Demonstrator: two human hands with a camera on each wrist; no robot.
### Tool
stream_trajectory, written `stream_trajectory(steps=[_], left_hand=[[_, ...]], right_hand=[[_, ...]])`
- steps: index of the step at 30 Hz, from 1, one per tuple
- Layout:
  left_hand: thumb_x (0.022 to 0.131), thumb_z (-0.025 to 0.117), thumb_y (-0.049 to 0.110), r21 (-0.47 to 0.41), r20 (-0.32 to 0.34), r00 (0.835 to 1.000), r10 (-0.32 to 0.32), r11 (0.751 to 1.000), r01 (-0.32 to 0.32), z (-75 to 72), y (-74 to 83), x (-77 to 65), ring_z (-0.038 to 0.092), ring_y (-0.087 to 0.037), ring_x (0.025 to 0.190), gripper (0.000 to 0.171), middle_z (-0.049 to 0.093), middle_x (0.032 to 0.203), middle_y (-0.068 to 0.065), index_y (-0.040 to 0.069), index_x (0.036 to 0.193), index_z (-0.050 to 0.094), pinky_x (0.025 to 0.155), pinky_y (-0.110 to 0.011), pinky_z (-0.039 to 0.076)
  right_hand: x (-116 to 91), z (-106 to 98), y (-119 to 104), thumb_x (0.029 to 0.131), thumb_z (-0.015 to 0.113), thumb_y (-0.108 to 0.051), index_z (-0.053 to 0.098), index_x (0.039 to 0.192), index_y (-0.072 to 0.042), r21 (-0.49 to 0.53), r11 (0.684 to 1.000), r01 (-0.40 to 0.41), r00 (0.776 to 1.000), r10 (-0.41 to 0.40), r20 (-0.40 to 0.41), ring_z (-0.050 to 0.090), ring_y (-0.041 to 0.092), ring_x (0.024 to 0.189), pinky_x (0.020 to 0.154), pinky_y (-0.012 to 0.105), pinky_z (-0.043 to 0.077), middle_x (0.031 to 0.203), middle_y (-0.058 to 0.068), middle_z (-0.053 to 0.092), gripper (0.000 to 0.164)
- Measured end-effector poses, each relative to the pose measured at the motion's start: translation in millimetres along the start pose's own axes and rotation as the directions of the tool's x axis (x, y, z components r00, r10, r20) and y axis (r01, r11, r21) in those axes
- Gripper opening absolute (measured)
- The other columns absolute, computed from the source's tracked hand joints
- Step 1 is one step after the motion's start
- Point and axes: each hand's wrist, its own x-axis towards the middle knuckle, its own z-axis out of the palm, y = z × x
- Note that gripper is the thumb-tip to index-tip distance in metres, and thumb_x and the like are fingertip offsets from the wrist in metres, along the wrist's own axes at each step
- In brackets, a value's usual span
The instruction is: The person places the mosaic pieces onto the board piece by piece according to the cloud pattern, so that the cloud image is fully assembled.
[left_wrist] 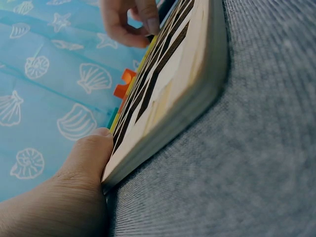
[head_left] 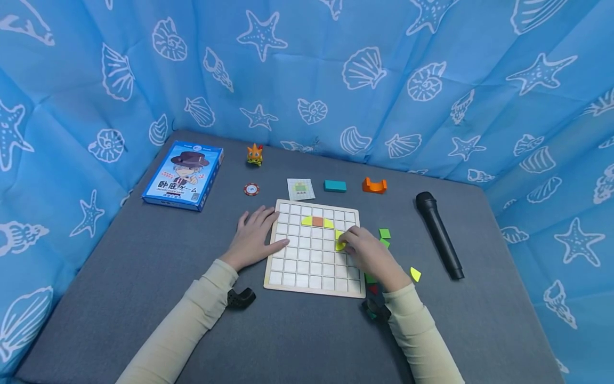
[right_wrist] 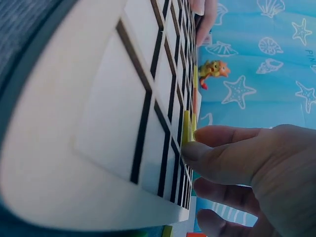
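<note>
A white gridded board [head_left: 303, 254] with a pale wooden rim lies on the table. My left hand [head_left: 254, 237] rests at its left edge, fingers extended and thumb over the rim. Near the board's right side, my right hand [head_left: 371, 256] pinches a yellow tile [right_wrist: 186, 126] between thumb and index finger, at the grid surface. Part of that tile is hidden by the fingers. In an upper row sit an orange-brown square tile [head_left: 317, 221], a yellow tile [head_left: 307, 220] on its left and another yellow tile [head_left: 328, 223] on its right.
Green tiles [head_left: 385, 233] and a loose yellow tile [head_left: 415, 274] lie right of the board. Behind it are a patterned card [head_left: 300, 189], teal block [head_left: 334, 186] and orange arch [head_left: 374, 185]. A microphone [head_left: 438, 234], blue box [head_left: 184, 175], chip [head_left: 251, 189] and toy [head_left: 255, 154] surround these.
</note>
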Motion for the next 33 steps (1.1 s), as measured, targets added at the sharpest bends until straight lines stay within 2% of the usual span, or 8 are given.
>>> stream_trajectory(steps=[7,14,20,26,33], left_hand=[[0.088,0.047,0.068,-0.001,-0.001,1.000,0.003,1.000,-0.003,-0.3,0.0,-0.8,0.016,-0.028,0.146,0.082,0.029,0.155,-0.007,0.017,0.150,0.033,0.113,-0.060,0.006],[0.088,0.048,0.067,-0.005,-0.003,1.000,0.001,1.000,-0.001,-0.5,0.0,0.5,0.016,-0.027,0.146,0.082,0.029,0.155,-0.007,0.017,0.150,0.033,0.113,-0.060,0.006],[0.088,0.048,0.068,-0.004,0.000,1.000,-0.001,1.000,0.001,0.7,-0.1,0.9,0.016,-0.028,0.146,0.082,0.029,0.155,-0.007,0.017,0.150,0.033,0.113,-0.060,0.006],[0.088,0.049,0.067,-0.003,-0.001,1.000,-0.002,1.000,0.002,0.5,0.4,0.8,0.015,-0.028,0.146,0.082,0.030,0.155,-0.007,0.017,0.150,0.032,0.113,-0.061,0.005],[0.088,0.049,0.067,0.001,0.002,1.000,-0.007,1.000,0.007,0.1,0.5,1.4,0.016,-0.028,0.146,0.082,0.029,0.155,-0.007,0.017,0.150,0.033,0.113,-0.061,0.006]], right_hand=[[0,0,-1,0.081,0.076,-0.005,0.069,0.100,-0.010,-0.013,1.000,0.004,0.999,-0.005,-0.036,0.058,0.018,0.092,0.081,0.034,0.053,0.099,0.003,0.064,0.021],[-2,-1,-2,0.085,0.073,-0.011,0.070,0.102,-0.011,-0.022,0.999,-0.043,0.999,0.044,0.001,0.056,0.017,0.091,0.081,0.033,0.052,0.099,0.002,0.064,0.018],[-6,1,-2,0.085,0.073,-0.014,0.071,0.103,-0.011,-0.038,0.999,-0.033,0.999,0.032,-0.041,0.056,0.017,0.087,0.076,0.033,0.051,0.096,0.002,0.064,0.017],[-12,4,-3,0.089,0.069,-0.017,0.069,0.108,-0.012,-0.056,0.994,-0.092,0.995,0.089,-0.048,0.052,0.017,0.084,0.070,0.030,0.048,0.098,0.002,0.064,0.020],[-26,-3,7,0.090,0.067,-0.018,0.066,0.113,-0.010,0.017,0.993,-0.113,0.991,0.114,-0.066,0.052,0.016,0.082,0.068,0.032,0.048,0.100,0.004,0.062,0.024]])
